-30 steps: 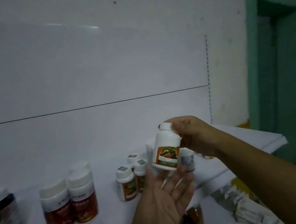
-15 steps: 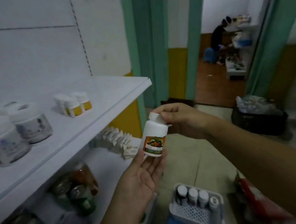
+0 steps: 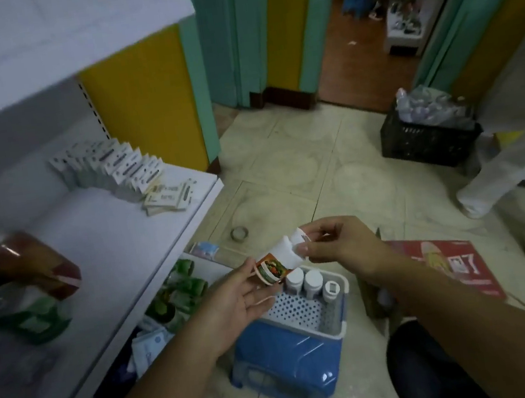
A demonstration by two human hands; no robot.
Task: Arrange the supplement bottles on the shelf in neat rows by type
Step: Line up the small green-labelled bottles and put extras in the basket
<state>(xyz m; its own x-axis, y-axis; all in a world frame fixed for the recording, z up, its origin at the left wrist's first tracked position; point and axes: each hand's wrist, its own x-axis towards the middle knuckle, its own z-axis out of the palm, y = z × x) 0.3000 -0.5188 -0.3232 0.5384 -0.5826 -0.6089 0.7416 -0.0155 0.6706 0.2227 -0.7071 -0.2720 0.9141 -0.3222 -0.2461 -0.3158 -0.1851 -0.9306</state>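
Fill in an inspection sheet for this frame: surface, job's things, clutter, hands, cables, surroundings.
Surface: white shelf board, packets lined along its back.
Job's things: supplement bottle held tilted above a white basket; three bottles stand in the basket, which sits on a blue stool.
Clutter: tape roll and red box on the floor.
Hands: right hand pinches the bottle's cap end; left hand supports its base with relaxed fingers.
Cables: nothing seen.
Surroundings: tiled floor, black crate, open doorway.
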